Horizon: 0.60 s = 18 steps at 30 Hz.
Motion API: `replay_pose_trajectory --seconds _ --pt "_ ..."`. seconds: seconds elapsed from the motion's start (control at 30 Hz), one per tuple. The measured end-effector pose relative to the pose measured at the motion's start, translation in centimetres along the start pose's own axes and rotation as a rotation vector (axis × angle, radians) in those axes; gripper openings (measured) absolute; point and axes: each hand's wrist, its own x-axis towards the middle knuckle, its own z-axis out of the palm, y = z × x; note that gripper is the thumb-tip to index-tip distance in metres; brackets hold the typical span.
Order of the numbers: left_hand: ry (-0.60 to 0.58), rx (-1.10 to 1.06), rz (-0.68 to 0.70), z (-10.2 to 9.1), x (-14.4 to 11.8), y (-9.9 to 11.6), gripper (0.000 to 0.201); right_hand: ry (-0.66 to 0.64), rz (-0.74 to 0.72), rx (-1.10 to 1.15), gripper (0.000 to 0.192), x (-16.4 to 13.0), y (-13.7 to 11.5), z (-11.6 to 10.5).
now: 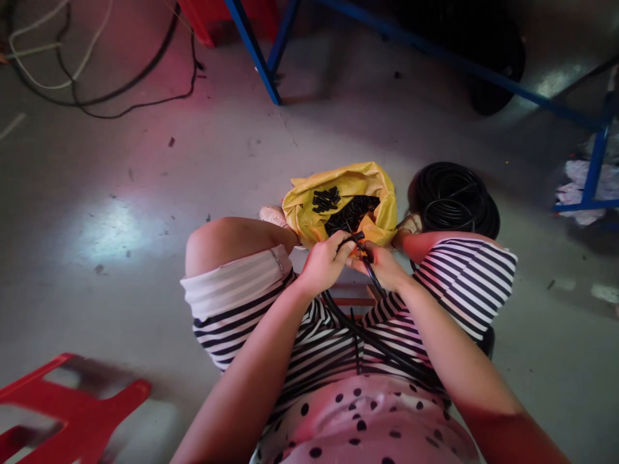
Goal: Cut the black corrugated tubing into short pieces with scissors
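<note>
I see the black tube (367, 274) pinched at its top end between both hands, right over the lap and just short of the yellow bag (345, 183). From the grip it runs down between the striped knees, curves left under the wrist, then sweeps right across the lap and out of sight behind the right forearm. The left hand (322, 264) is curled closed, thumb and forefinger meeting on the tube's tip, where something small and orange (360, 237) shows (a tool or fitting, I cannot tell which). The right hand (384, 264) is closed too, its fingers wrapped on the tube just below that tip, knuckles touching the left hand's. The bag stands open on the floor just beyond the hands, between the feet, with a heap of short black pieces (345, 211) inside and a few more lying on its inner wall. To the right of the bag, just beside the right knee, lies a coil (454, 196) of the same black tube. Farther off I see a blue frame (264, 61) at the top, loose cables (97, 96) at upper left, and a red stool (72, 409) at lower left.
</note>
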Motion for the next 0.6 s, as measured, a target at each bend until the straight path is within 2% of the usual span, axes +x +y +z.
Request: replay_pose_trajectory --seconds 0.3,0.6 --pt "0.023 -0.074 -0.054 -0.3 0.1 0.1 0.023 0.105 0.003 -0.209 0.048 0.1 0.6 0.5" --pt "-0.007 -0.340 -0.118 0.2 0.3 -1.3 0.030 0.122 -0.028 -0.254 0.050 0.3 1.2 0.5"
